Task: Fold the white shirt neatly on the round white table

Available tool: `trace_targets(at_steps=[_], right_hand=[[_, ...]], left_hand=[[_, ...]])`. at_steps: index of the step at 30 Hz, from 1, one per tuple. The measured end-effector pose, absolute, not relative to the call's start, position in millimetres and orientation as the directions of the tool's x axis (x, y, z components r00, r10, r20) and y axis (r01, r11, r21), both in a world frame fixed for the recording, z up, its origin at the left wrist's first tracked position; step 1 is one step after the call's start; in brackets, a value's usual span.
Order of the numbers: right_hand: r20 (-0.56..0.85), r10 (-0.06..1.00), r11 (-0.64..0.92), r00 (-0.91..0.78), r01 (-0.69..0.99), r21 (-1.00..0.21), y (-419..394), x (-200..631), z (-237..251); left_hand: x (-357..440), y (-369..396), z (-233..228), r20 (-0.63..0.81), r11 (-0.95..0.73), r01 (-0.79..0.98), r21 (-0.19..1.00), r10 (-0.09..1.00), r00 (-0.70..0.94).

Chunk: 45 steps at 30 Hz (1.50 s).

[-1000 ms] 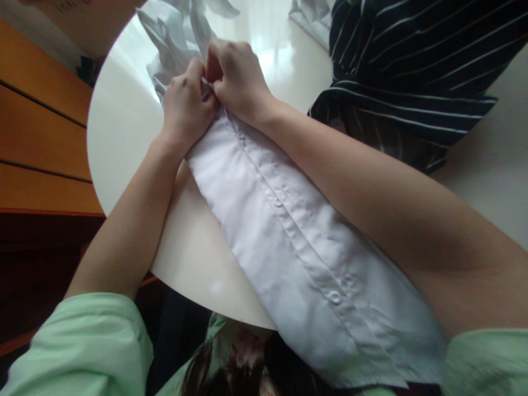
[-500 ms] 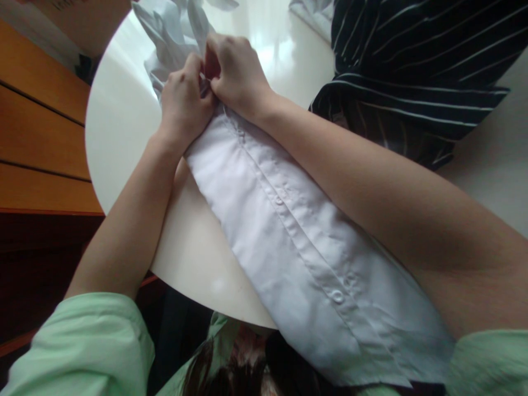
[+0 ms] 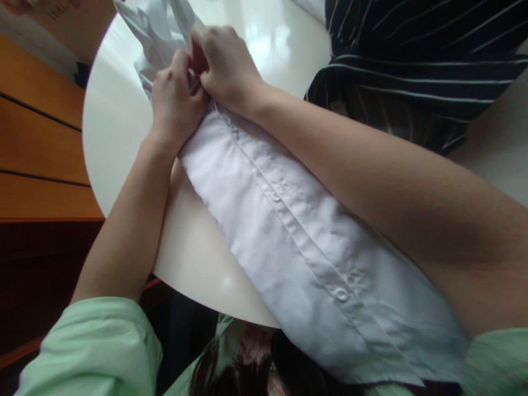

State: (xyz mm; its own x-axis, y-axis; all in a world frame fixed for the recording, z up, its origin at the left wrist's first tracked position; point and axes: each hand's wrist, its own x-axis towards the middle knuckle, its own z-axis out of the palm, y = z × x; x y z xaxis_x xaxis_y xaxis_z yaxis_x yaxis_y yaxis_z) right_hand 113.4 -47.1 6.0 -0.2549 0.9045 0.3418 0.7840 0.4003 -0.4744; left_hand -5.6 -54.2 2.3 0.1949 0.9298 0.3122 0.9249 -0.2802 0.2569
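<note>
Both hands meet over the far part of the round white tabletop (image 3: 111, 126), near its left edge. The left hand (image 3: 175, 99) and the right hand (image 3: 225, 66) are clenched knuckle to knuckle, fingers pinching the button placket of a white shirt (image 3: 289, 231). The shirt lies stretched from the hands back over the near edge of the tabletop toward the person's body, its buttons (image 3: 341, 294) fastened along the strip. Its loose cloth bunches beyond the hands. A dark striped garment (image 3: 412, 60) lies on the right side.
</note>
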Motion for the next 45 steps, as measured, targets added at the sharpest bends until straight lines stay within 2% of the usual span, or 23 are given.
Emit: trace_targets(at_steps=[5, 9, 12, 21, 30, 35, 41, 45], right_hand=[[0.345, 0.904, 0.4, -0.254, 0.789, -0.467, -51, 115, 9], [0.318, 0.91, 0.391, -0.267, 0.809, -0.439, -57, 114, 15], [0.315, 0.91, 0.392, -0.271, 0.811, -0.434, -59, 114, 18], [0.391, 0.897, 0.396, -0.204, 0.764, -0.51, -58, 113, 17], [0.472, 0.858, 0.439, -0.201, 0.764, -0.472, -57, 114, 11], [0.449, 0.856, 0.456, -0.257, 0.784, -0.421, -60, 118, 16], [0.429, 0.869, 0.436, -0.247, 0.792, -0.426, -62, 118, 18], [0.415, 0.874, 0.425, -0.252, 0.811, -0.402, -61, 115, 17]], left_hand=[[-5, -56, 4, 0.281, -0.255, 0.945, 0.205, 0.94, 0.193], [-7, -56, 3, 0.292, -0.263, 0.932, 0.25, 0.938, 0.187], [-8, -53, 0, 0.332, -0.278, 0.931, 0.238, 0.924, 0.191], [-7, -55, 1, 0.446, -0.361, 0.876, 0.321, 0.873, 0.197], [-8, -52, -1, 0.4, -0.297, 0.905, 0.305, 0.902, 0.161], [-9, -51, -1, 0.379, -0.285, 0.901, 0.326, 0.913, 0.152], [-8, -53, 0, 0.347, -0.271, 0.874, 0.402, 0.929, 0.128], [-6, -54, 1, 0.34, -0.27, 0.88, 0.392, 0.931, 0.135]])
